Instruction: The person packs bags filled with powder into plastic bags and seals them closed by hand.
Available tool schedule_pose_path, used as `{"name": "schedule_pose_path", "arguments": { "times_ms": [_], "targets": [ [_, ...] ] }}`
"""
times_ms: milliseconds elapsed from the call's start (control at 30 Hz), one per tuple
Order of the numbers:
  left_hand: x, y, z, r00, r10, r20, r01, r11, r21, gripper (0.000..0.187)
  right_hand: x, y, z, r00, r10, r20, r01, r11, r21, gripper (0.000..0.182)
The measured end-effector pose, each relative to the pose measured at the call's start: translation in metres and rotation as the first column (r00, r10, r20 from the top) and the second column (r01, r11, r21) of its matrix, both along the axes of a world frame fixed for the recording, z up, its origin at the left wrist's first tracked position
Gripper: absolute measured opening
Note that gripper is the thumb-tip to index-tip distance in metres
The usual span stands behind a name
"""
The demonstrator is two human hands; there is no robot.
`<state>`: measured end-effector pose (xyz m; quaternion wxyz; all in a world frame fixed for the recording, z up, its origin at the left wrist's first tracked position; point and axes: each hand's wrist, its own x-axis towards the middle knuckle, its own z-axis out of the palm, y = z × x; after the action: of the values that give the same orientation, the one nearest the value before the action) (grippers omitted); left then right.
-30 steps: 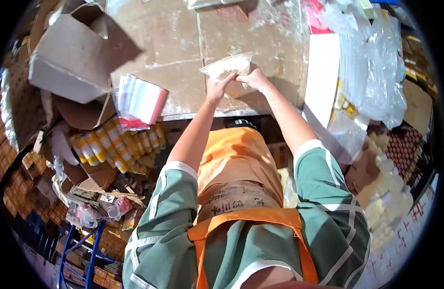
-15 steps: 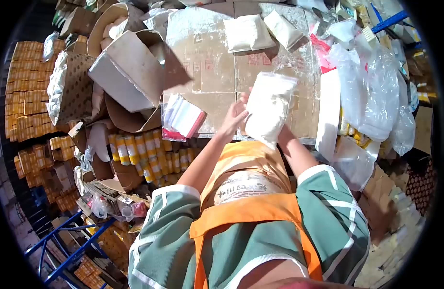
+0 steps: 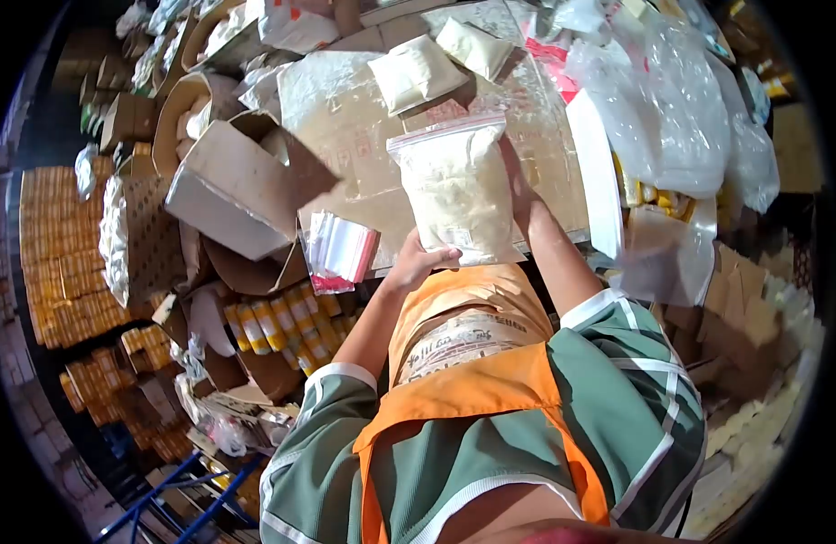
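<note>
Clear zip-top plastic bag of cream powder (image 3: 459, 190) is up over your cardboard-covered counter (image 3: 368, 195). Looks like the holding step: left hand (image 3: 420, 263) clamped on its lower corner, right hand (image 3: 520, 192) alongside, can't tell its grip. Any move calls for steady support.

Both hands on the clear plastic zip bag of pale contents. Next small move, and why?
I'd probably run the right hand along the red-lined top strip of the clear plastic zip bag: it's nearer that edge, the left hand steadies the bottom, and I can't tell whether the strip is fully closed.
</note>
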<state>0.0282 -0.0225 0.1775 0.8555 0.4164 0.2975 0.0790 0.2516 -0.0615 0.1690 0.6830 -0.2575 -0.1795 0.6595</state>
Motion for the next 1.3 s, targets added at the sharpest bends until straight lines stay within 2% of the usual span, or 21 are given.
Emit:
{"name": "schedule_pose_path", "arguments": {
  "times_ms": [133, 200, 233, 333, 467, 600, 667, 733, 767, 800, 867, 900, 933, 967, 1000, 1033, 1067, 1100, 1133, 1200, 1300],
  "targets": [
    [-0.004, -0.014, 0.002, 1.0, -0.012, -0.006, 0.013, 0.997, 0.081, 0.045, -0.004, -0.018, 0.014, 0.996, -0.049, 0.071, 0.05, 0.999, -0.013, 0.061],
    [-0.006, -0.026, 0.009, 1.0, -0.007, -0.004, 0.008, 0.997, 0.071, 0.044, -0.017, -0.023, 0.03, 0.917, -0.058, 0.395, 0.121, 0.983, -0.136, 0.056],
    [-0.007, -0.029, 0.015, 1.0, 0.0, -0.017, 0.002, 0.996, 0.084, 0.046, -0.023, -0.024, 0.059, 0.914, -0.12, 0.388, 0.166, 0.982, -0.086, 0.05],
    [-0.013, -0.03, 0.024, 0.999, -0.017, -0.041, 0.021, 0.995, 0.097, 0.052, -0.027, -0.02, 0.065, 0.939, -0.106, 0.327, 0.121, 0.992, -0.026, 0.045],
    [-0.03, -0.027, 0.033, 0.996, 0.023, -0.087, -0.013, 0.993, 0.117, 0.052, -0.041, -0.015, 0.08, 0.947, -0.159, 0.281, 0.177, 0.983, -0.04, 0.039],
    [-0.056, -0.02, 0.048, 0.993, 0.021, -0.119, -0.006, 0.992, 0.124, 0.056, -0.068, -0.003, 0.089, 0.939, -0.156, 0.307, 0.169, 0.986, -0.014, 0.032],
    [-0.074, -0.015, 0.048, 0.998, -0.026, -0.061, 0.035, 0.988, 0.148, 0.066, -0.086, 0.009, 0.088, 0.895, -0.263, 0.36, 0.284, 0.959, -0.008, 0.026],
    [-0.095, -0.015, 0.049, 0.998, 0.055, -0.044, -0.055, 0.998, -0.005, 0.075, -0.107, 0.023, 0.075, 0.807, -0.328, 0.492, 0.448, 0.882, -0.145, 0.024],
    [-0.107, -0.014, 0.043, 0.994, 0.083, -0.075, -0.086, 0.996, -0.027, 0.075, -0.117, 0.034, 0.063, 0.738, -0.43, 0.52, 0.545, 0.834, -0.086, 0.024],
    [-0.116, -0.012, 0.04, 0.989, 0.109, -0.102, -0.114, 0.993, -0.042, 0.075, -0.124, 0.039, 0.058, 0.715, -0.388, 0.582, 0.549, 0.827, -0.122, 0.029],
    [-0.129, -0.012, 0.036, 0.984, 0.178, 0.012, -0.178, 0.984, 0.016, 0.068, -0.136, 0.053, 0.038, 0.573, -0.324, 0.753, 0.581, 0.808, -0.094, 0.033],
    [-0.144, -0.011, 0.036, 0.984, 0.166, -0.06, -0.165, 0.986, 0.021, 0.071, -0.148, 0.059, 0.029, 0.626, -0.338, 0.703, 0.578, 0.806, -0.127, 0.034],
    [-0.158, -0.008, 0.038, 0.992, 0.123, -0.028, -0.117, 0.981, 0.154, 0.077, -0.161, 0.065, 0.017, 0.68, -0.344, 0.647, 0.561, 0.813, -0.157, 0.035],
    [-0.176, -0.009, 0.025, 0.982, 0.177, 0.064, -0.185, 0.972, 0.143, 0.082, -0.173, 0.071, -0.001, 0.623, -0.254, 0.74, 0.541, 0.823, -0.173, 0.034],
    [-0.194, -0.008, 0.023, 0.975, 0.188, 0.119, -0.203, 0.971, 0.125, 0.082, -0.189, 0.08, -0.024, 0.673, -0.298, 0.677, 0.538, 0.825, -0.171, 0.034],
    [-0.212, -0.009, 0.021, 0.955, 0.246, 0.167, -0.261, 0.963, 0.074, 0.079, -0.212, 0.08, -0.001, 0.748, -0.223, 0.625, 0.464, 0.849, -0.252, 0.035],
    [-0.227, -0.01, 0.023, 0.927, 0.304, 0.222, -0.305, 0.952, -0.028, 0.075, -0.227, 0.091, -0.016, 0.79, -0.186, 0.584, 0.41, 0.869, -0.277, 0.038],
    [-0.241, -0.011, 0.02, 0.912, 0.345, 0.22, -0.334, 0.939, -0.088, 0.072, -0.24, 0.096, -0.019, 0.857, -0.032, 0.515, 0.246, 0.903, -0.353, 0.032],
    [-0.255, -0.012, 0.014, 0.884, 0.407, 0.228, -0.382, 0.913, -0.146, 0.071, -0.261, 0.101, -0.019, 0.854, 0.002, 0.521, 0.203, 0.92, -0.336, 0.032],
    [-0.285, -0.015, -0.011, 0.823, 0.498, 0.273, -0.458, 0.867, -0.199, 0.071, -0.307, 0.111, -0.018, 0.849, 0.273, 0.453, -0.076, 0.911, -0.406, 0.033],
    [-0.327, -0.023, -0.028, 0.743, 0.62, 0.252, -0.574, 0.784, -0.235, 0.07, -0.369, 0.115, -0.015, 0.711, 0.628, 0.317, -0.438, 0.748, -0.498, 0.04]
  ]
}}
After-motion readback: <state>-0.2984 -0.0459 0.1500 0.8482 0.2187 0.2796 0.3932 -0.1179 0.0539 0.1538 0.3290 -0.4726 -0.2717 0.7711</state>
